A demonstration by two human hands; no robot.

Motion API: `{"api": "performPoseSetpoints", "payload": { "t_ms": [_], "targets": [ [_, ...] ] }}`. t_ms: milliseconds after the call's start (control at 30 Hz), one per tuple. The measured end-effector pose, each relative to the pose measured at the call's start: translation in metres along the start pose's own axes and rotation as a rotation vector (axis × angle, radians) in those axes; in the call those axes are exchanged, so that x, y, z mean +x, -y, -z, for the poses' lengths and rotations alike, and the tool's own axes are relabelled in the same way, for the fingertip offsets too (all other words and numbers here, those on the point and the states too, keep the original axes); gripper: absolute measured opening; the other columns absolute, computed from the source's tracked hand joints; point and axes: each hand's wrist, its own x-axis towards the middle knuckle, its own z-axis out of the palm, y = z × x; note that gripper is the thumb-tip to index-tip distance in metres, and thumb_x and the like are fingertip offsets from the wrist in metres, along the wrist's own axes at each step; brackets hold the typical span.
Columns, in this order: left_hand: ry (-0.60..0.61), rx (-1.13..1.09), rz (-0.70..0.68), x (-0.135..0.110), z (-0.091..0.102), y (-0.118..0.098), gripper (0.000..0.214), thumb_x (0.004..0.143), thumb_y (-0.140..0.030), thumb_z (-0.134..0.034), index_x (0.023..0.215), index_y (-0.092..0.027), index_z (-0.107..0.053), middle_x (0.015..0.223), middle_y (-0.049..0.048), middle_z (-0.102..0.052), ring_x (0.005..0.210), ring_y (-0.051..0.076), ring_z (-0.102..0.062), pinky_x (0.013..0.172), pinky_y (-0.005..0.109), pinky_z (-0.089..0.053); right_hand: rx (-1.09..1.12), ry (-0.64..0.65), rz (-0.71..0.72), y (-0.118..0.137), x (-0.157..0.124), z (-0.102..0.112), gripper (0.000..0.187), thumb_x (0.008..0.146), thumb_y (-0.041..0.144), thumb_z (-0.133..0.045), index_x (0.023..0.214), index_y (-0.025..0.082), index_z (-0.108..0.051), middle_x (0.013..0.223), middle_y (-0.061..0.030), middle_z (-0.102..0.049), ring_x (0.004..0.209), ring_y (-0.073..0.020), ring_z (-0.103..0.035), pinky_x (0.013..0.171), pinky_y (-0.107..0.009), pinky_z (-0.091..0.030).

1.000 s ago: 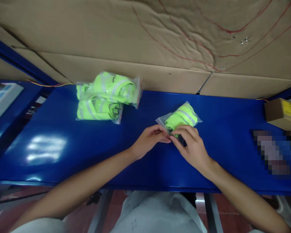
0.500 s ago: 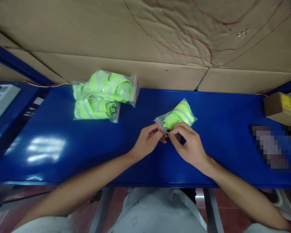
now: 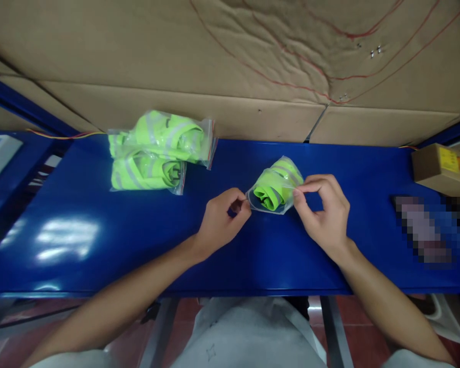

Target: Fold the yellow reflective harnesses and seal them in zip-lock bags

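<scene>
A clear plastic zip bag [image 3: 281, 208] lies on the blue table, its mouth stretched wide toward me. Inside it is a rolled neon-yellow reflective strap [image 3: 276, 179] with grey bands, its rolled end showing at the opening. My left hand [image 3: 224, 220] pinches the left edge of the bag's mouth between thumb and fingers. On the other side, my right hand [image 3: 324, 214] pinches the right edge the same way.
Several similar bagged neon-yellow rolls [image 3: 161, 138] are piled at the back left of the blue table [image 3: 214, 266]. A cardboard box [image 3: 442, 163] stands at the right, near a pixelated patch. Brown cardboard panels [image 3: 176, 61] with red wires rise behind.
My hands have moved apart, the right one going right. The bag's mouth, closed together between my fingers before, is now pulled open, showing the end of the roll.
</scene>
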Motion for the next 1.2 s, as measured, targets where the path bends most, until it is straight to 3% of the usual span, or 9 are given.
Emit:
{"api": "performPoseSetpoints", "payload": {
  "t_ms": [167, 267, 433, 500, 600, 767, 900, 1033, 1200],
  "targets": [
    [-0.158, 0.510, -0.530, -0.004, 0.000, 0.005, 0.008, 0.088, -0.018, -0.067, 0.095, -0.022, -0.066, 0.087, 0.0028, -0.066, 0.081, 0.016, -0.062, 0.074, 0.029, -0.047, 0.082, 0.070, -0.009, 0.006, -0.006, -0.009, 0.006, 0.097, 0.021, -0.065, 0.093, 0.023, -0.061, 0.095, -0.0045, -0.064, 0.092, -0.0195, -0.065, 0.081, -0.036, -0.055],
    [-0.093, 0.745, -0.693, -0.006, -0.001, 0.006, 0.025, 0.090, -0.022, -0.068, 0.114, -0.027, -0.069, 0.108, 0.0080, -0.071, 0.100, 0.024, -0.064, 0.089, 0.039, -0.047, 0.114, 0.096, 0.008, 0.009, -0.009, -0.013, 0.005, 0.097, 0.019, -0.064, 0.094, 0.023, -0.061, 0.096, -0.0049, -0.063, 0.093, -0.0190, -0.065, 0.082, -0.036, -0.056],
    [0.091, 0.870, -0.608, -0.006, -0.003, 0.004, 0.036, 0.095, -0.029, -0.064, 0.130, -0.022, -0.063, 0.162, 0.0167, -0.045, 0.142, 0.036, -0.048, 0.117, 0.056, -0.034, 0.170, 0.172, 0.111, 0.014, -0.018, -0.018, 0.010, 0.095, 0.015, -0.066, 0.100, 0.022, -0.062, 0.101, -0.0052, -0.065, 0.095, -0.0175, -0.067, 0.083, -0.034, -0.057],
    [0.132, 0.866, -0.567, -0.005, -0.003, 0.004, 0.041, 0.098, -0.030, -0.061, 0.138, -0.021, -0.059, 0.166, 0.0170, -0.038, 0.148, 0.037, -0.044, 0.119, 0.057, -0.034, 0.189, 0.210, 0.180, 0.016, -0.021, -0.019, 0.013, 0.095, 0.014, -0.065, 0.104, 0.023, -0.063, 0.104, -0.0053, -0.065, 0.095, -0.0170, -0.068, 0.082, -0.033, -0.058],
    [0.177, 0.893, -0.581, -0.003, 0.000, 0.006, 0.042, 0.100, -0.025, -0.056, 0.142, -0.021, -0.057, 0.161, 0.0154, -0.046, 0.145, 0.035, -0.049, 0.118, 0.055, -0.039, 0.223, 0.233, 0.195, 0.019, -0.023, -0.019, 0.015, 0.096, 0.014, -0.065, 0.108, 0.023, -0.063, 0.107, -0.0059, -0.065, 0.097, -0.0164, -0.068, 0.082, -0.032, -0.059],
    [0.046, 0.908, -0.674, 0.006, 0.011, 0.013, 0.029, 0.099, -0.015, -0.053, 0.125, -0.018, -0.065, 0.141, 0.0139, -0.066, 0.130, 0.032, -0.062, 0.111, 0.051, -0.044, 0.252, 0.176, 0.068, 0.018, -0.012, -0.011, 0.014, 0.100, 0.018, -0.061, 0.112, 0.024, -0.064, 0.111, -0.0067, -0.068, 0.108, -0.0195, -0.068, 0.096, -0.039, -0.059],
    [-0.013, 0.778, -0.535, 0.017, 0.019, 0.027, 0.025, 0.099, -0.012, -0.046, 0.114, -0.015, -0.066, 0.121, 0.0144, -0.072, 0.107, 0.028, -0.069, 0.092, 0.042, -0.052, 0.169, 0.067, -0.068, -0.005, -0.005, -0.010, 0.020, 0.103, 0.025, -0.056, 0.121, 0.024, -0.063, 0.124, -0.0101, -0.065, 0.125, -0.0224, -0.061, 0.109, -0.044, -0.053],
    [0.112, 0.581, -0.399, 0.022, 0.021, 0.038, 0.032, 0.098, -0.012, -0.040, 0.122, -0.012, -0.062, 0.127, 0.0170, -0.066, 0.112, 0.028, -0.066, 0.095, 0.042, -0.053, 0.168, 0.216, -0.290, -0.042, -0.006, -0.021, 0.041, 0.104, 0.043, -0.053, 0.140, 0.022, -0.055, 0.146, -0.0152, -0.055, 0.138, -0.0255, -0.053, 0.115, -0.048, -0.047],
    [0.387, 0.623, -0.446, 0.022, 0.027, 0.039, 0.063, 0.090, -0.015, -0.054, 0.152, -0.016, -0.042, 0.157, 0.0208, -0.042, 0.146, 0.038, -0.042, 0.115, 0.057, -0.041, 0.231, 0.343, -0.397, -0.059, -0.007, -0.027, 0.045, 0.102, 0.051, -0.056, 0.137, 0.023, -0.061, 0.139, -0.0115, -0.066, 0.125, -0.0255, -0.064, 0.109, -0.046, -0.051]
  ]
}}
